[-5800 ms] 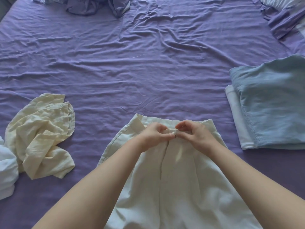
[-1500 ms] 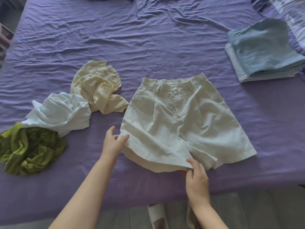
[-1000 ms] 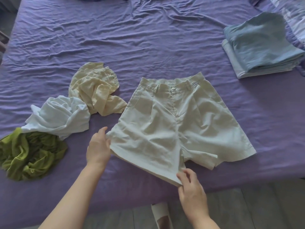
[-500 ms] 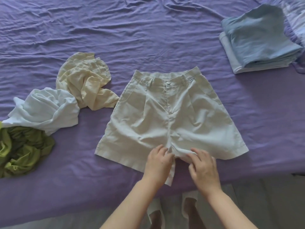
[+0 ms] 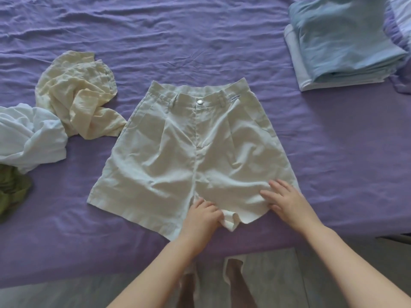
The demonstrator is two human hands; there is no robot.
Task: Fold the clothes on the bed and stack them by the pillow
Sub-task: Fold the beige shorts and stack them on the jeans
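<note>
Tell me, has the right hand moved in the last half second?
Yes. The right hand has slid rightward along the shorts' hem, from beside the crotch to the right leg's outer edge, farther from the left hand.

Home bedroom: a wide bed (image 5: 222,41) takes up nearly the whole view, under a creased purple sheet (image 5: 333,152), with a striped pillow (image 5: 403,16) at the far right corner. Household laundry lies on it — cream shorts (image 5: 191,152) spread flat, a yellow garment (image 5: 77,94), a white one (image 5: 33,138) and a green one (image 5: 11,192) crumpled at the left, and a folded stack (image 5: 342,45) of pale blue and white just beside the pillow. Grey plank floor (image 5: 266,281) shows at the near edge of the bed, where a person stands in slippers (image 5: 231,270).
</note>
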